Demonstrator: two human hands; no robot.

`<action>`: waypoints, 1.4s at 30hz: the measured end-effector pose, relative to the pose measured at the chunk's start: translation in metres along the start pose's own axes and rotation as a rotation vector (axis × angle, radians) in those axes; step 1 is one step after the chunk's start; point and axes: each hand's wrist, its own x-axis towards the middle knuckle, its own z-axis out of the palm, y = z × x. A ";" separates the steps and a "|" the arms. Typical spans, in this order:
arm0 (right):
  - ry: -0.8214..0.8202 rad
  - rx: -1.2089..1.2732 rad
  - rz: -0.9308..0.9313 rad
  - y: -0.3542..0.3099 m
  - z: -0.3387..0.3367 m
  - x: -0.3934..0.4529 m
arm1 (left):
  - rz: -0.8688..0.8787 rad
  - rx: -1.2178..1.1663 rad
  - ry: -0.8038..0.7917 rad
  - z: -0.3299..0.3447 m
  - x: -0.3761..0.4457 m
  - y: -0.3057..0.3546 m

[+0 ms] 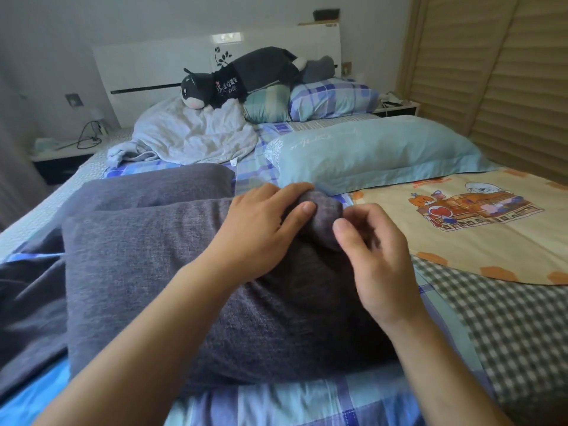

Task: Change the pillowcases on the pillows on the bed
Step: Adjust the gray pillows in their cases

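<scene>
A pillow in a dark grey pillowcase lies across the bed right in front of me. My left hand grips its far right corner, thumb and fingers curled round the bunched fabric. My right hand hovers just to the right of that corner with fingers loosely curled; whether it touches the fabric I cannot tell. A second dark grey pillow lies behind the first. A light blue pillow rests further back on the right. A flat cream pillowcase with a cartoon print is spread out at the right.
The bed has a blue plaid sheet. Near the white headboard lie a crumpled pale blanket, a black plush toy and two plaid pillows. A slatted wardrobe door bounds the right; a bedside table stands at the left.
</scene>
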 end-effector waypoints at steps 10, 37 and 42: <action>0.417 -0.166 0.333 -0.015 -0.023 0.065 | -0.169 0.340 -0.084 -0.017 -0.022 -0.027; -0.339 -0.734 -0.505 -0.049 0.203 0.027 | -0.708 -0.599 0.674 -0.063 -0.193 -0.144; -0.708 -0.600 -0.538 -0.116 0.265 0.020 | -0.743 -0.522 0.640 -0.071 -0.187 -0.136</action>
